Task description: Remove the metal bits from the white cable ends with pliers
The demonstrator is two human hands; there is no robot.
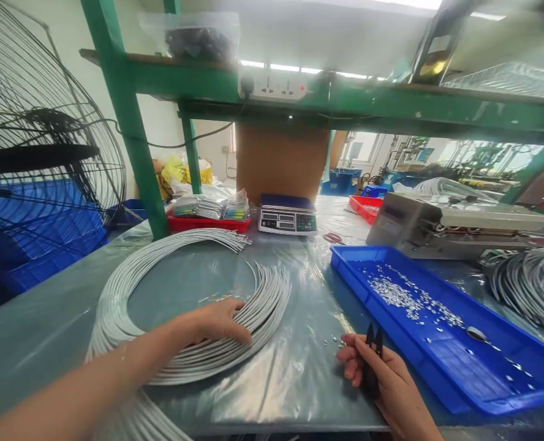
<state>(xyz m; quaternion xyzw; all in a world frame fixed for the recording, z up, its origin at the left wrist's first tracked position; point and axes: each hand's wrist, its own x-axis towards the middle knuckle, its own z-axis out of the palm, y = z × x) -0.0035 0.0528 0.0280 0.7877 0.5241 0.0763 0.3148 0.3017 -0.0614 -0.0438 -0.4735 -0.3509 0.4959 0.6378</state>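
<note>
Head view: the coil of grey cables [162, 306] lies flat at table centre-left, left hand [217, 321] pressing it with fingers extended, while at 4 o'clock the right hand [382, 380] grips what appear to be black snips [374, 343], beside the blue tray [483, 380] of small metal pieces [405, 297].

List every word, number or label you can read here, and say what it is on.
No text here can be read.
Weighing scale: display and key markings too small and blurred.
Power strip: no legible marking.
Packets in the red tray: print blurred.
Grey machine: front panel unreadable.
</note>
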